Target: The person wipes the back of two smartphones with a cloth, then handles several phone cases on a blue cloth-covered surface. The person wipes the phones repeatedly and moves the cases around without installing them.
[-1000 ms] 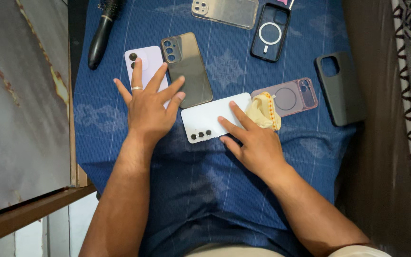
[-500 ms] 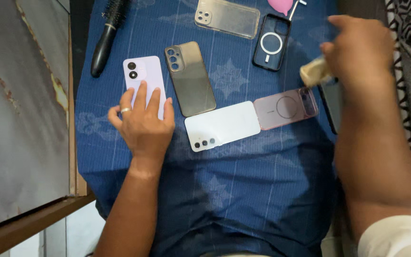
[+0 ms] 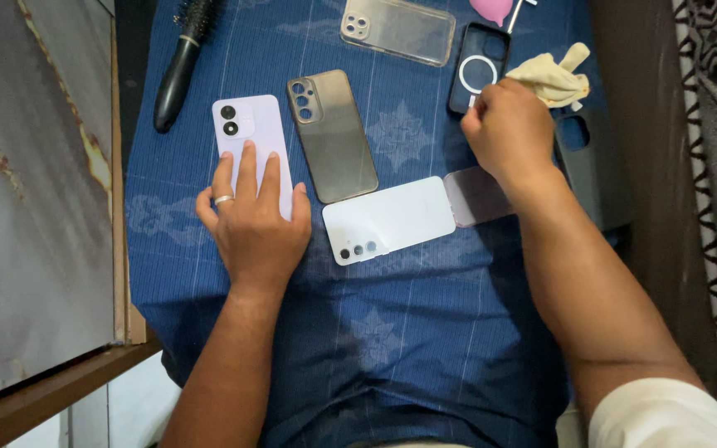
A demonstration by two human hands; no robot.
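Since half a second ago the right hand (image 3: 508, 133) has come back down from the upper right edge and set the yellowish cloth (image 3: 553, 79) down — the cloth now lies crumpled on the blue patterned cloth (image 3: 392, 332), just beyond the knuckles, at the top corner of the dark grey case (image 3: 595, 166). The hand's grip is drawn together into a loose fist; whether the fingertips still pinch the cloth cannot be told. It rests over the pink clear case (image 3: 479, 195), hiding most of it, with the black ringed case (image 3: 475, 66) just above its fingers.

The left hand (image 3: 251, 216) has hardly shifted: it lies flat, fingers together and extended, on the lower half of the lilac phone (image 3: 246, 124), pressing rather than clamping, a ring on one finger.

Just right of the lilac phone lies the smoky translucent case (image 3: 334, 137), and below that, tilted, the white phone (image 3: 387, 220) with its lenses down-left, touching the pink case's end. Farther up are a clear case (image 3: 400, 29) and a pink object (image 3: 491, 8) at the top edge — and a black hairbrush (image 3: 180, 66) at upper left.
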